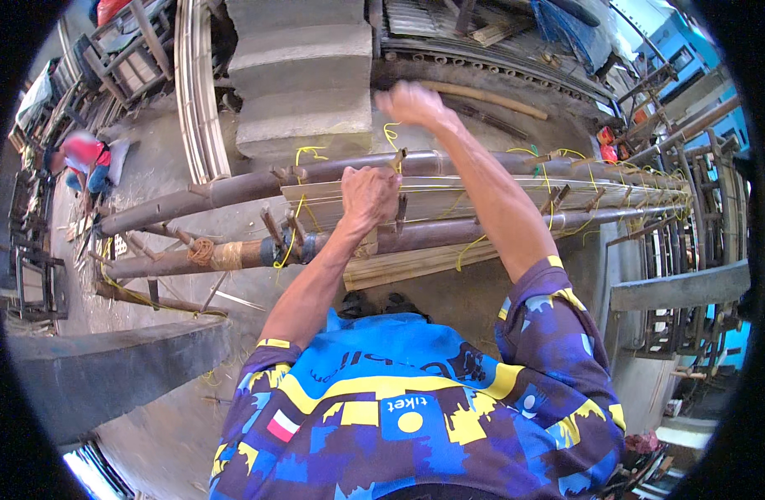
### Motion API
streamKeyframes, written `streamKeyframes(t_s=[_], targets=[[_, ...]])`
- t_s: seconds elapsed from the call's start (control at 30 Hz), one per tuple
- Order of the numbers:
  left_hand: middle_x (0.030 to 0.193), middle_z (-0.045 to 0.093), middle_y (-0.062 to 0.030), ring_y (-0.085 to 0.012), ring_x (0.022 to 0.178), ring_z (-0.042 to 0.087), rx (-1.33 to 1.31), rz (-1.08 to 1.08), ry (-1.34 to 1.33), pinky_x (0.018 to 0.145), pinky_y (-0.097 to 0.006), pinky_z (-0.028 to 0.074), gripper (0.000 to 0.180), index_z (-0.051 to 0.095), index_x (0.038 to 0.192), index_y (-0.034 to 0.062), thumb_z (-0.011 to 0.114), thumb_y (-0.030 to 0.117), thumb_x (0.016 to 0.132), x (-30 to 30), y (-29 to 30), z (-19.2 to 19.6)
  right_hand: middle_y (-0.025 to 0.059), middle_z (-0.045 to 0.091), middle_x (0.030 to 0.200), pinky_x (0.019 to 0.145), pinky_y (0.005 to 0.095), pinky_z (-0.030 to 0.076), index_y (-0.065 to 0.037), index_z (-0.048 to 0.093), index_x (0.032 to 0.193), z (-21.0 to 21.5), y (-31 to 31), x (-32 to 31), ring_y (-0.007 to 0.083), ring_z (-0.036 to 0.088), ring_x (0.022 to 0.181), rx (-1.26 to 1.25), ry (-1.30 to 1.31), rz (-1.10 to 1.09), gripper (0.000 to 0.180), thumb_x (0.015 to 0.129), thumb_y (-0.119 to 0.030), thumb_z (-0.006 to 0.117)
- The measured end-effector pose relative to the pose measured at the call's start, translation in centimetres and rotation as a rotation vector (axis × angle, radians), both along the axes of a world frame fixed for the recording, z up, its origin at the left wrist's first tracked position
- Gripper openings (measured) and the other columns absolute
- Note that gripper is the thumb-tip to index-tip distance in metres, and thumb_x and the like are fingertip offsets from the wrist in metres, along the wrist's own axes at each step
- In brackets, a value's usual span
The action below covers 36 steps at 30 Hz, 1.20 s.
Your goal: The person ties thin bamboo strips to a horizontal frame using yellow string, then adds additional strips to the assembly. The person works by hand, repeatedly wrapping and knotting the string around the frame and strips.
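Two hands (pixel 371 198) (pixel 411 104), two pegged poles (pixel 232 190) (pixel 424 239), apparently bamboo.

The left hand (pixel 371 198) is curled; the blurred right hand (pixel 412 105) is farther forward.

the far pole (pixel 240 188) and near pole (pixel 432 237) run crosswise before the person (pixel 416 392), with slats (pixel 439 200) between. steps (pixel 303 79) lie beyond the far pole; a co-worker (pixel 100 158) is at far left.
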<state>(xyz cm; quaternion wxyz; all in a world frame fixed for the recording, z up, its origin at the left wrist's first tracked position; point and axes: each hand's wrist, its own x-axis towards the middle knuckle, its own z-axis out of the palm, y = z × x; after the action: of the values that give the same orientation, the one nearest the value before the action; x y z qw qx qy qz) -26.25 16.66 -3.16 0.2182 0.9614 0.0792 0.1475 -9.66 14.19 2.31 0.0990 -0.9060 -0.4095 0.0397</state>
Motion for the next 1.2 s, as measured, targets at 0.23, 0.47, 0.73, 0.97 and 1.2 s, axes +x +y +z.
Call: streamKeyframes(t_s=[0.23, 0.47, 0.73, 0.97, 1.2], targets=[[0.061, 0.058, -0.0112, -0.0264, 0.062, 0.056, -0.084, 0.026, -0.079, 0.062, -0.037, 0.031, 0.022, 0.061, 0.065, 0.0113, 0.051, 0.027, 0.077, -0.2, -0.3, 0.1, 0.0034, 0.052, 0.06, 0.055, 0.0281, 0.042, -0.001, 0.054, 0.076, 1.8, -7.6, -9.1, 0.0151, 0.048, 0.051, 0.885, 0.872, 0.308, 0.016, 0.083, -0.015, 0.05], [0.064, 0.06, -0.0089, -0.0167, 0.056, 0.055, -0.743, -0.107, -0.018, 0.055, -0.031, 0.04, 0.021, 0.064, 0.072, 0.0049, 0.05, 0.02, 0.076, 3.8, 1.5, 3.4, 0.019, 0.056, 0.066, 0.057, 0.0425, 0.043, -0.001, 0.054, 0.076, -5.2, -10.8, -17.7, 0.035, 0.056, 0.063, 0.529, 0.595, 0.414, 0.007, 0.07, -0.004, 0.053], [0.076, 0.061, -0.015, -0.0279, 0.067, 0.058, -0.257, -0.149, 0.232, 0.066, -0.038, 0.046, 0.024, 0.063, 0.077, 0.0039, 0.046, 0.021, 0.078, 12.7, 4.0, -1.3, 0.0161, 0.056, 0.073, 0.059, 0.0405, 0.042, 0.001, 0.052, 0.076, -3.5, -11.4, -18.4, 0.034, 0.054, 0.067, 0.27, 0.464, 0.47, 0.012, 0.077, -0.011, 0.052], [0.07, 0.06, -0.0094, -0.017, 0.062, 0.057, -0.222, -0.283, 0.203, 0.058, -0.03, 0.046, 0.033, 0.059, 0.085, -0.0009, 0.044, 0.028, 0.085, 0.8, 13.7, 10.2, 0.007, 0.053, 0.058, 0.046, 0.0295, 0.044, 0.002, 0.06, 0.077, -5.0, -3.2, -22.8, 0.017, 0.054, 0.049, 0.416, 0.821, 0.068, 0.04, 0.086, -0.034, 0.045], [0.078, 0.062, -0.0111, -0.0146, 0.059, 0.058, -0.486, -0.315, 0.291, 0.054, -0.027, 0.047, 0.027, 0.056, 0.101, -0.0026, 0.054, 0.013, 0.079, -8.5, 16.7, 4.3, 0.0081, 0.05, 0.062, 0.055, 0.0301, 0.041, 0.001, 0.053, 0.07, -4.9, -0.9, -25.8, 0.0181, 0.05, 0.056, 0.772, 0.533, 0.022, 0.028, 0.084, -0.023, 0.049]])
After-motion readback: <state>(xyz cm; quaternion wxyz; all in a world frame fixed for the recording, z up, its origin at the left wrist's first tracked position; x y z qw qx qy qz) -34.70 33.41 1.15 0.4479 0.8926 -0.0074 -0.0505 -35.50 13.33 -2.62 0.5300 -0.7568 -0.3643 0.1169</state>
